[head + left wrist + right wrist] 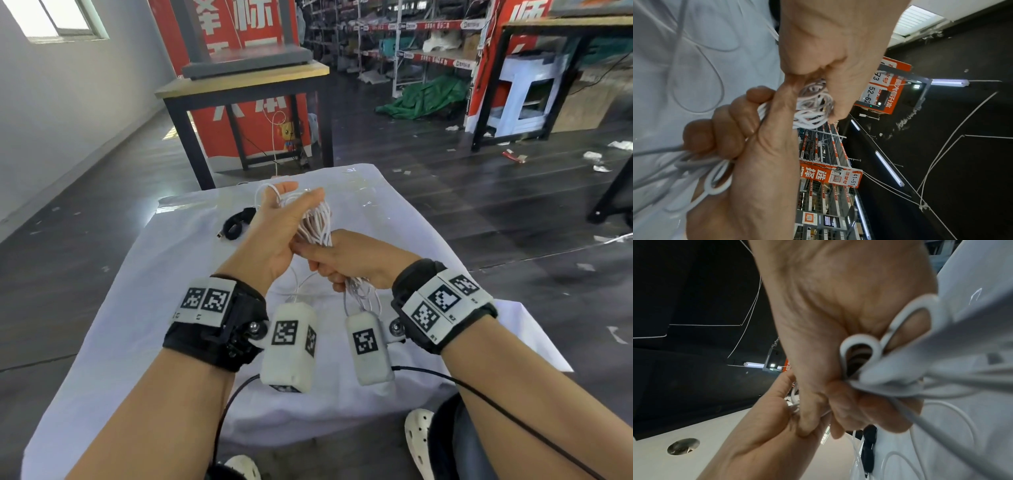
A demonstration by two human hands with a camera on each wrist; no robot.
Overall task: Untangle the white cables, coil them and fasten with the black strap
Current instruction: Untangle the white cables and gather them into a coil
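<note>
Both hands are raised over the white cloth (164,308). The white cables (317,219) form a long bundle of loops held between them. My left hand (301,192) holds the upper end, thumb and fingers curled round the loops (812,104). My right hand (325,265) grips the lower part in a fist, and short loops (859,344) stick out below it. A loose tail (297,286) hangs down to the cloth. The black strap (236,222) lies curled on the cloth, left of my left hand, untouched; the right wrist view shows it too, the black strap (869,449).
The cloth-covered table ends just beyond my hands. A wooden table on a black frame (239,82) stands behind it, with a thin white cable (274,137) hanging in front. Dark floor lies on both sides. My white shoes (418,435) show below the near edge.
</note>
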